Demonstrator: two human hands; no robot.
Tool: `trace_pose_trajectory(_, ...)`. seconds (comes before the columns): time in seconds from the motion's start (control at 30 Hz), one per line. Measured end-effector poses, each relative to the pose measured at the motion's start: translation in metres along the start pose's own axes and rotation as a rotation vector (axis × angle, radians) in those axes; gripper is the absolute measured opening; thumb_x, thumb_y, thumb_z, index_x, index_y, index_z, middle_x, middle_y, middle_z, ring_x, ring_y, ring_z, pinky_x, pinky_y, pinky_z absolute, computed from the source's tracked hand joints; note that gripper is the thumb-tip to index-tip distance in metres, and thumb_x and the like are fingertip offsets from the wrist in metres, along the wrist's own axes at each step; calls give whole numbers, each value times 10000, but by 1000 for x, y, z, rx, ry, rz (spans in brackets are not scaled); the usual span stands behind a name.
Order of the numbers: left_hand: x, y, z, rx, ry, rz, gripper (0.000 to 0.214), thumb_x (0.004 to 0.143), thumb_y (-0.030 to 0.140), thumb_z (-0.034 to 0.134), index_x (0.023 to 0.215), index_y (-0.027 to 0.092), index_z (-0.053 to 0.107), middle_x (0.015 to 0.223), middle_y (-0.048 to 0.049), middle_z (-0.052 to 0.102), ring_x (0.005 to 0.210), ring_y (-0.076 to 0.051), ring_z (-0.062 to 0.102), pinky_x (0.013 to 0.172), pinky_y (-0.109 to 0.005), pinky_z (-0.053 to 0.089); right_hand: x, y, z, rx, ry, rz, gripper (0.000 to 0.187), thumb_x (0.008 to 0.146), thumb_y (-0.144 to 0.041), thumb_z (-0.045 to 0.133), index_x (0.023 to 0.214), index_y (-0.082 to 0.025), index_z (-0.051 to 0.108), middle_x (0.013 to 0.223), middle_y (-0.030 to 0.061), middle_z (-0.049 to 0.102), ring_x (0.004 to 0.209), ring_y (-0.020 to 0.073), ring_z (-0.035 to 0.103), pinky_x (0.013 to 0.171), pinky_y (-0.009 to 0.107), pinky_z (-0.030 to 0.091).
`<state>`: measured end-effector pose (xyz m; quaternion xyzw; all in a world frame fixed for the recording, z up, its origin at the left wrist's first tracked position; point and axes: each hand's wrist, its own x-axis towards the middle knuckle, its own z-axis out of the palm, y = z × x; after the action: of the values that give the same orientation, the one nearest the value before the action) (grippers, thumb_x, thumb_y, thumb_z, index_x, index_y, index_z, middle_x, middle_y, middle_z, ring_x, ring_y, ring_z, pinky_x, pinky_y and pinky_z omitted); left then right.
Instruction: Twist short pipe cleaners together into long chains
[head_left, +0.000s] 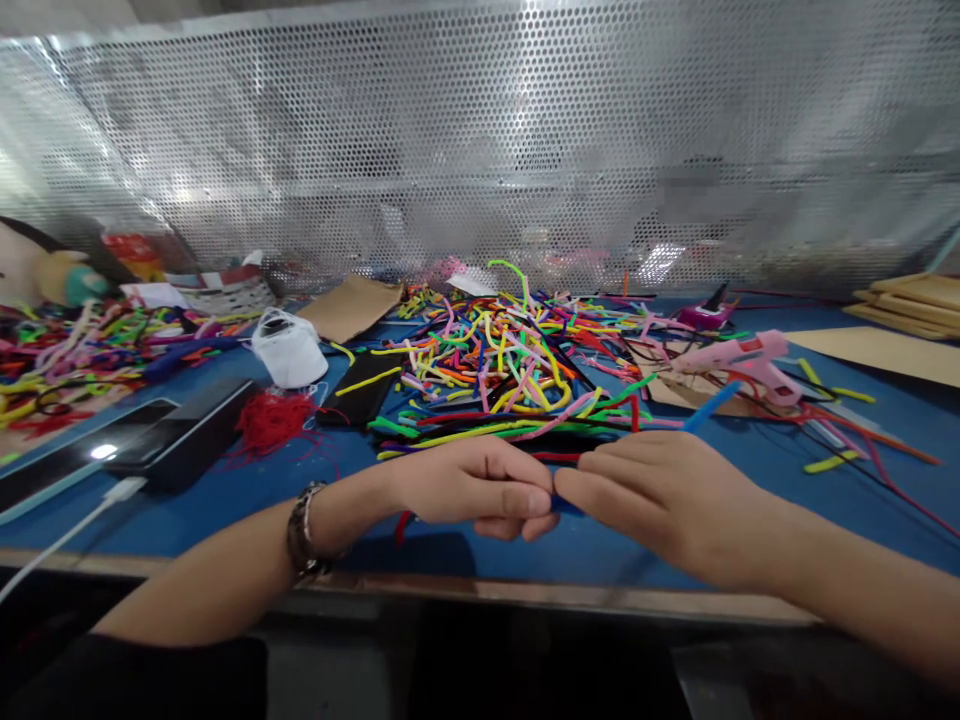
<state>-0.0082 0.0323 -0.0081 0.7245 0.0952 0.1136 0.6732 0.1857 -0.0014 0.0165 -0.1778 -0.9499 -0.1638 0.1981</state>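
Note:
My left hand [480, 488] is closed, thumb against fingers, just above the table's front edge. Its fingertips meet those of my right hand [667, 495], which is also closed, its fingers pressed together. A blue pipe cleaner [712, 406] sticks up from behind my right hand, and a little blue shows between the fingertips; the rest is hidden by the fingers. A red pipe cleaner [634, 413] shows just beyond the right knuckles. Behind both hands lies a heap of multicoloured pipe cleaners [517, 350].
On the right lies a pink glue gun [742, 365] near loose pipe cleaners. To the left are red yarn [276, 430], a black power bank [180, 435], a phone [82, 455] and a white cable [67, 540]. A perforated metal screen [480, 150] stands behind the blue table [352, 545].

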Motion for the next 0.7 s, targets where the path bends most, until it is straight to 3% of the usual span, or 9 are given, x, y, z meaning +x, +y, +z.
trace_pose_trajectory(0.07, 1, -2, 2, -30, -23, -43, 307, 832, 379, 430, 656, 129, 455, 455, 78, 329, 393, -34, 259, 384, -147, 222, -3, -2, 0, -200, 31, -125, 327, 884, -140, 225, 777, -156, 534, 513, -25, 506, 448, 114, 436, 437, 248, 265)
trace_pose_trajectory(0.13, 2, -3, 5, 31, -5, -77, 272, 842, 329, 421, 670, 124, 465, 459, 75, 336, 401, -34, 275, 387, -140, 230, -7, -3, 0, -266, 9, -171, 322, 876, -122, 223, 816, -151, 538, 535, -20, 519, 463, 119, 441, 453, 257, 262)
trace_pose_trajectory(0.23, 5, -1, 12, 224, 88, -97, 235, 856, 255, 388, 681, 123, 473, 461, 77, 334, 409, -33, 297, 395, -127, 252, -13, -3, 0, -220, -83, -139, 338, 869, -111, 221, 761, -155, 538, 572, -8, 535, 487, 117, 434, 476, 260, 263)
trace_pose_trajectory(0.33, 7, 5, 22, 641, 178, -24, 255, 864, 221, 375, 648, 128, 474, 478, 73, 349, 429, -32, 320, 419, -128, 268, -16, -2, 3, -16, -110, -60, 316, 846, -119, 277, 617, -164, 491, 515, -21, 480, 451, 98, 362, 464, 254, 237)
trace_pose_trajectory(0.4, 8, 9, 28, 1064, 232, 115, 287, 872, 188, 351, 623, 131, 482, 491, 61, 392, 443, -44, 344, 420, -157, 258, -16, -2, 5, 253, -101, 88, 296, 822, -148, 324, 540, -170, 408, 453, -49, 370, 420, 77, 292, 437, 233, 220)
trace_pose_trajectory(0.5, 7, 15, 32, 1716, 350, 465, 265, 859, 128, 332, 688, 119, 535, 497, 33, 471, 433, -80, 385, 400, -225, 234, -11, -4, 7, 768, -116, 378, 295, 798, -157, 317, 509, -183, 263, 447, -69, 240, 396, 50, 235, 383, 174, 219)
trace_pose_trajectory(0.57, 6, 18, 32, 1980, 411, 645, 213, 838, 107, 360, 761, 100, 559, 503, 23, 504, 429, -90, 402, 398, -241, 233, -8, -4, 5, 896, -106, 463, 289, 785, -138, 306, 512, -187, 225, 450, -69, 227, 389, 41, 227, 360, 152, 221)
trace_pose_trajectory(0.63, 7, 21, 29, 1978, 449, 629, 223, 840, 113, 358, 747, 108, 561, 492, 28, 501, 424, -83, 395, 401, -235, 234, -6, -3, 1, 663, 16, 424, 277, 782, -137, 351, 514, -179, 296, 441, -69, 285, 394, 41, 262, 371, 154, 239)
trace_pose_trajectory(0.7, 8, 24, 26, 1702, 463, 449, 267, 853, 136, 337, 674, 130, 535, 486, 37, 473, 431, -69, 380, 410, -213, 239, -9, -1, -4, 217, 203, 261, 189, 794, -154, 421, 607, -170, 446, 483, -54, 435, 443, 54, 367, 437, 173, 296)
